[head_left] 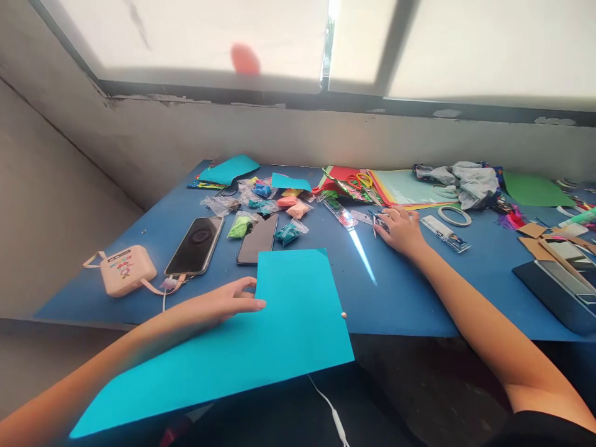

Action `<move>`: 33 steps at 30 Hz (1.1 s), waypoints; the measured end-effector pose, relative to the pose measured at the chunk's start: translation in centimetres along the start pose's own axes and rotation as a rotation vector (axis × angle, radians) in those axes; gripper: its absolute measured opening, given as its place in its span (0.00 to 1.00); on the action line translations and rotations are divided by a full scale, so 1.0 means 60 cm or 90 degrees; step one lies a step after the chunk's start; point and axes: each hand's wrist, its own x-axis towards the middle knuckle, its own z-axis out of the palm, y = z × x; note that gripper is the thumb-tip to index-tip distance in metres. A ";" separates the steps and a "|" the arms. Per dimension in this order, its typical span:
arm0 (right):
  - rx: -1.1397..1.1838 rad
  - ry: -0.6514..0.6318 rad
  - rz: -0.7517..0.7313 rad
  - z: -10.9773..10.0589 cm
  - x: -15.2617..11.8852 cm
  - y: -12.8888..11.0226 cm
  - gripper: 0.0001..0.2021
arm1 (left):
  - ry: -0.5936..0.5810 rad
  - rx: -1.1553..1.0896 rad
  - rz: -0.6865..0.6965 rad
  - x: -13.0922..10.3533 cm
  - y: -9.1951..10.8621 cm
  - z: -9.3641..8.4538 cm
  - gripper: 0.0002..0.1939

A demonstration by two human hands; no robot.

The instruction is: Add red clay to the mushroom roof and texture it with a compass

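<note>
A large turquoise sheet lies over the table's front edge and hangs past it. My left hand is at the sheet's left side, thumb over its edge and fingers partly hidden, apart from the thumb; whether it grips the sheet is unclear. Farther off at the right, my right hand rests on the table with curled fingers around or beside a thin pen-like item. Just left of that hand lie a clear ruler and a shiny transparent strip.
Two phones, a pink case and colored clay packets occupy the left. Scissors and paper sheets lie at the back. A tape roll and a dark box are at the right.
</note>
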 end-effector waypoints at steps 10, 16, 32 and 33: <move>-0.008 -0.043 0.000 0.001 0.018 0.039 0.20 | -0.058 -0.236 -0.001 0.087 0.135 0.030 0.37; 0.060 -0.056 0.009 0.014 0.016 0.067 0.19 | -0.071 -0.377 -0.021 0.128 0.189 0.000 0.31; 0.001 0.050 0.064 0.018 0.017 0.067 0.07 | -0.050 -0.333 0.032 0.180 0.159 0.030 0.33; -0.026 0.054 0.049 0.015 0.016 0.066 0.09 | -0.027 -0.299 0.064 0.183 0.156 0.032 0.32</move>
